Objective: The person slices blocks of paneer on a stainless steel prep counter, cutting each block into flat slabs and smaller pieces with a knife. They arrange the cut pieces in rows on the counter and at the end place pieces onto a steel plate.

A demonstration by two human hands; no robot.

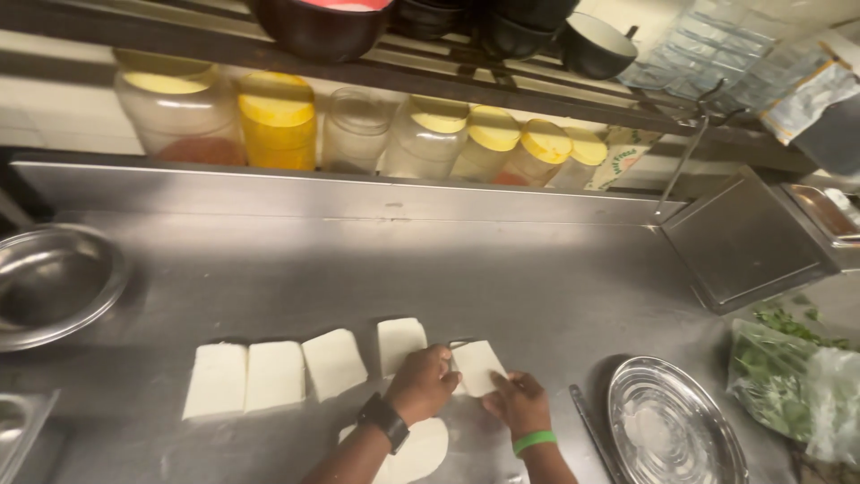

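Several flat white slabs, like cheese or dough, lie in a row on the steel counter (502,287). My left hand (423,384), with a black watch on the wrist, rests on the left edge of the rightmost slab (478,366). My right hand (518,403), with a green band on the wrist, touches the same slab's lower right edge. A thin dark tool shows at the slab's top left corner; which hand holds it I cannot tell. Another white piece (421,453) lies under my left forearm. Left of it lie the other slabs (334,363).
A round steel plate (674,423) sits to the right, with a long dark utensil (591,430) beside it. A bag of green leaves (793,385) lies far right. A steel bowl (54,282) stands at the left. Jars (276,121) with yellow lids line the back shelf.
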